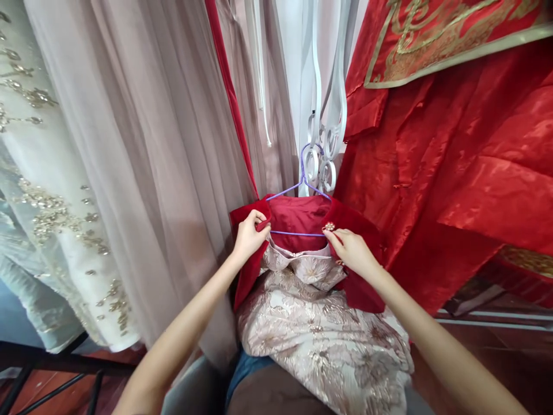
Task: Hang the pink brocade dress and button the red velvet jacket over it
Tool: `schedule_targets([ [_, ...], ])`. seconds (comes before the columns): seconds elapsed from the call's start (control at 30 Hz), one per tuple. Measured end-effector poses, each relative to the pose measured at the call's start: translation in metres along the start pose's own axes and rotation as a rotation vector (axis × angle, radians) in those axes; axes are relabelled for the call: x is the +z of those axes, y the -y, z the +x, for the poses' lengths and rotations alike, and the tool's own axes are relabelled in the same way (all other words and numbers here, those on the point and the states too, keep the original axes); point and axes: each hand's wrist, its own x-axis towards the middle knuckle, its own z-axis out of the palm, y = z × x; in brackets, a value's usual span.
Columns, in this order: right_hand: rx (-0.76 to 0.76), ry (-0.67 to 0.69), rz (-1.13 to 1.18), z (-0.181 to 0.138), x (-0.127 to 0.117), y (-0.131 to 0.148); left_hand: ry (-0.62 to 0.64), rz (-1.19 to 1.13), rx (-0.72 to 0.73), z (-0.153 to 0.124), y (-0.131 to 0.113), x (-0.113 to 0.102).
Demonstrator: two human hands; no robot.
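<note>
A dress with a dark red velvet top (302,216) and a pale pink floral brocade skirt (319,334) hangs on a purple wire hanger (302,178). The hanger's hook is caught on a white scrolled metal rack (324,155). My left hand (248,235) is closed, pinching the red velvet at the dress's left shoulder. My right hand (352,249) is closed on the red velvet at the right shoulder, beside a small beaded button (329,226). The brocade skirt drapes down over my lap.
Sheer taupe gowns (164,144) and a white gown with gold sequins (47,202) hang at the left. A shiny red satin garment with gold embroidered trim (453,144) hangs at the right. Black rack legs (52,369) stand on the reddish floor at lower left.
</note>
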Motion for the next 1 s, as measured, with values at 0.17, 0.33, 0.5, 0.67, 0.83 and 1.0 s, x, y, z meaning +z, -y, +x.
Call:
schedule_targets([
  [0.17, -0.065, 0.022, 0.074, 0.004, 0.040, 0.025, 0.091, -0.157, -0.006, -0.007, -0.015, 0.029],
  [0.33, -0.134, 0.050, 0.159, -0.006, 0.059, 0.045, 0.168, -0.226, 0.022, -0.021, -0.017, 0.051],
  [0.5, -0.049, 0.012, 0.396, -0.016, 0.055, 0.039, 0.021, -0.205, 0.037, -0.041, -0.008, 0.062],
  [0.67, 0.118, -0.189, 0.760, -0.013, 0.059, 0.034, -0.061, -0.176, -0.006, -0.057, -0.014, 0.069],
  [0.83, 0.126, -0.177, 0.800, -0.005, 0.063, 0.031, -0.060, -0.223, 0.061, -0.052, -0.022, 0.072],
  [1.0, 0.134, -0.167, 0.798, -0.003, 0.061, 0.029, -0.128, -0.379, -0.014, -0.051, -0.021, 0.068],
])
